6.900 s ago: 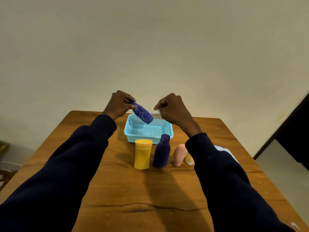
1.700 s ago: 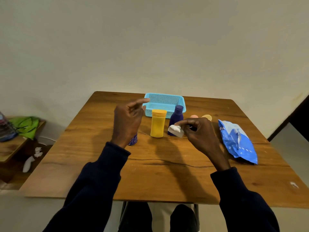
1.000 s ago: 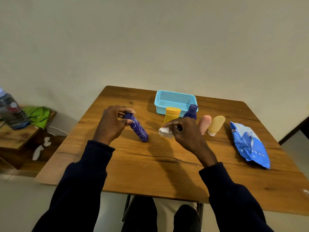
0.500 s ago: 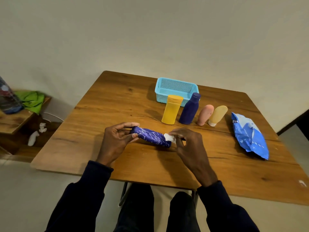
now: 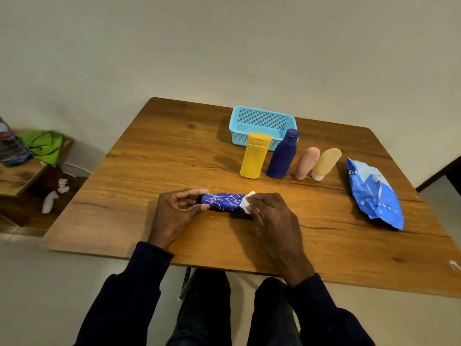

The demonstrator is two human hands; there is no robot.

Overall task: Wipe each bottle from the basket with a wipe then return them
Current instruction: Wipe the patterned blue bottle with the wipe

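Note:
A blue patterned bottle (image 5: 223,202) lies sideways just above the wooden table (image 5: 174,151), near its front edge. My left hand (image 5: 174,213) grips its left end between thumb and fingers. My right hand (image 5: 268,216) pinches a small white wipe (image 5: 246,204) against the bottle's right end. Behind them stand a yellow bottle (image 5: 255,156), a dark blue bottle (image 5: 283,154), a pink bottle (image 5: 305,163) and a tan bottle (image 5: 325,163) in a row. The light blue basket (image 5: 262,121) sits behind the row with no bottle showing inside.
A blue wipes packet (image 5: 374,193) lies at the table's right side. To the left, a lower wooden side table (image 5: 20,173) holds a green cloth (image 5: 45,144) and a water bottle (image 5: 10,146). My knees show under the table's front edge.
Both hands have lowered the patterned bottle toward the table's front and turned it level. The wipe has come against its right end. The view tilted further down.

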